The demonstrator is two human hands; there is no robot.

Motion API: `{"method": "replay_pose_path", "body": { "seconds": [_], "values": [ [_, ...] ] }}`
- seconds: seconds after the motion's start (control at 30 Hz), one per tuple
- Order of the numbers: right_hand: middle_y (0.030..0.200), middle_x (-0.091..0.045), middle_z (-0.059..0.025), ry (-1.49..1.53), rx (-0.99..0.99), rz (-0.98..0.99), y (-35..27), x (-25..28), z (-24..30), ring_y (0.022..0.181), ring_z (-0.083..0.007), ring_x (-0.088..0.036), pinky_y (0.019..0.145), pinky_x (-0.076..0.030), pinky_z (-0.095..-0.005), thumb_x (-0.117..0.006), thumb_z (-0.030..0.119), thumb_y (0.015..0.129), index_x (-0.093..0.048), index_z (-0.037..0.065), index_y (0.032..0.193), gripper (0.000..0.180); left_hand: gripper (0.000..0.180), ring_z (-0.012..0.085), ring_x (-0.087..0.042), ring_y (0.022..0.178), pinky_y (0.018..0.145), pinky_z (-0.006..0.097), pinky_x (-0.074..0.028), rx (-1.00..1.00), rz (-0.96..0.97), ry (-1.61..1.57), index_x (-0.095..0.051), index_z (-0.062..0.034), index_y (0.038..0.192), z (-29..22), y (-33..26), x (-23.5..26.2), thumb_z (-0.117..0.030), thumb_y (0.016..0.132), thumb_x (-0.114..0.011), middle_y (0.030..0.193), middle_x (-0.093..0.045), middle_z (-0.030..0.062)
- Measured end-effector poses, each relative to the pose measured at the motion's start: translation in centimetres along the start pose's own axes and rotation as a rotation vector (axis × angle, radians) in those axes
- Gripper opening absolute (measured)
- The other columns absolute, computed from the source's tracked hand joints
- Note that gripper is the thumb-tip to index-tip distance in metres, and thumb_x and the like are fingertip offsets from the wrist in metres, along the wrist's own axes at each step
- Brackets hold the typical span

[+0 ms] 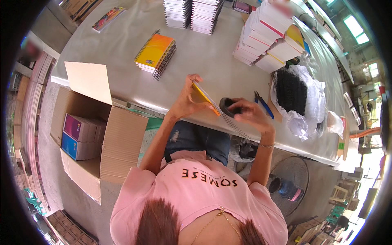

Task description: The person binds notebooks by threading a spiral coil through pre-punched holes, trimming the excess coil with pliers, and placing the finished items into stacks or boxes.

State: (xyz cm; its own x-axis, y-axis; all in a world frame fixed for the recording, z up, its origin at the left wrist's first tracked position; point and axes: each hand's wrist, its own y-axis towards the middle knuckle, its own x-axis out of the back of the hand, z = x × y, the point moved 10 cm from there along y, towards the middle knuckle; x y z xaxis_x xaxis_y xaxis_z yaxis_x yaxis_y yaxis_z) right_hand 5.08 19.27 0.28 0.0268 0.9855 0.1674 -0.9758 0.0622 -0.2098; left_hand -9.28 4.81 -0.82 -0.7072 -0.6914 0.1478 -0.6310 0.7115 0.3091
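Left hand [184,102] holds yellow notebook [203,97] edge-up, spiral slanting down-right under right hand [249,115].

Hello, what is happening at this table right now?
A person in a pink shirt holds a yellow notebook on edge above the grey table. The left hand grips its cover, and the right hand holds a small black tool against the wire spiral along its edge. A stack of finished spiral notebooks lies further back, blue pliers and a bag of black coils to the right, and an open cardboard box stands on the floor.
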Motion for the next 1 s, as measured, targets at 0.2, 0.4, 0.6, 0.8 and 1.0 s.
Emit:
{"method": "replay_pose_path", "body": {
  "seconds": [0.2, 0.4, 0.6, 0.8, 1.0],
  "values": [
    [0.115, -0.058, -0.0038, -0.03, 0.048, -0.095, 0.1, 0.0, 2.2, 0.094, -0.0083, -0.057, 0.08, -0.047, -0.0236, -0.081, 0.027, 0.079, -0.07, 0.002, 0.106, 0.038, 0.102, 0.0245, -0.04, 0.119, 0.105, 0.036, -0.033, 0.012, -0.021, 0.012, -0.031, -0.0083, 0.134, 0.3, 0.3, 0.2, -0.024, 0.056, -0.095, 0.127, -0.039, 0.0091],
    [0.11, -0.06, -0.0031, -0.119, -0.032, -0.196, 0.5, 1.0, 0.5, 0.088, -0.008, -0.058, 0.08, -0.048, -0.0234, -0.081, 0.026, 0.079, -0.069, 0.002, 0.107, 0.038, 0.105, 0.0259, -0.041, 0.12, 0.106, 0.038, -0.034, 0.103, 0.002, -0.02, -0.029, -0.0097, 0.138, 0.2, 0.3, 0.0, -0.023, 0.056, -0.094, 0.13, -0.039, 0.0097],
    [0.113, -0.059, -0.005, 0.115, 0.069, -0.129, 0.0, -0.4, 2.3, 0.089, -0.0108, -0.06, 0.079, -0.049, -0.0245, -0.08, 0.023, 0.08, -0.068, 0.001, 0.106, 0.036, 0.098, 0.022, -0.041, 0.117, 0.102, 0.033, -0.034, -0.024, 0.023, 0.021, -0.031, -0.0101, 0.133, 0.6, 0.2, 0.2, -0.023, 0.059, -0.094, 0.123, -0.04, 0.0081],
    [0.12, -0.054, -0.0075, -0.126, 0.062, -0.192, 0.1, -0.9, 3.1, 0.092, -0.0127, -0.061, 0.081, -0.051, -0.0259, -0.081, 0.019, 0.079, -0.067, 0.0, 0.104, 0.034, 0.09, 0.0186, -0.04, 0.111, 0.099, 0.031, -0.033, 0.069, 0.102, -0.098, -0.034, -0.0113, 0.127, 1.2, 0.2, -0.3, -0.021, 0.06, -0.093, 0.116, -0.039, 0.0064],
    [0.123, -0.053, -0.0084, 0.219, 0.071, -0.082, 0.2, -0.9, 2.5, 0.093, -0.0118, -0.062, 0.08, -0.051, -0.0258, -0.081, 0.019, 0.079, -0.066, 0.0, 0.103, 0.034, 0.089, 0.0192, -0.039, 0.112, 0.099, 0.031, -0.032, 0.093, 0.123, -0.117, -0.035, -0.0103, 0.126, 0.5, 0.4, -0.6, -0.021, 0.06, -0.093, 0.116, -0.039, 0.0064]
  ]
}}
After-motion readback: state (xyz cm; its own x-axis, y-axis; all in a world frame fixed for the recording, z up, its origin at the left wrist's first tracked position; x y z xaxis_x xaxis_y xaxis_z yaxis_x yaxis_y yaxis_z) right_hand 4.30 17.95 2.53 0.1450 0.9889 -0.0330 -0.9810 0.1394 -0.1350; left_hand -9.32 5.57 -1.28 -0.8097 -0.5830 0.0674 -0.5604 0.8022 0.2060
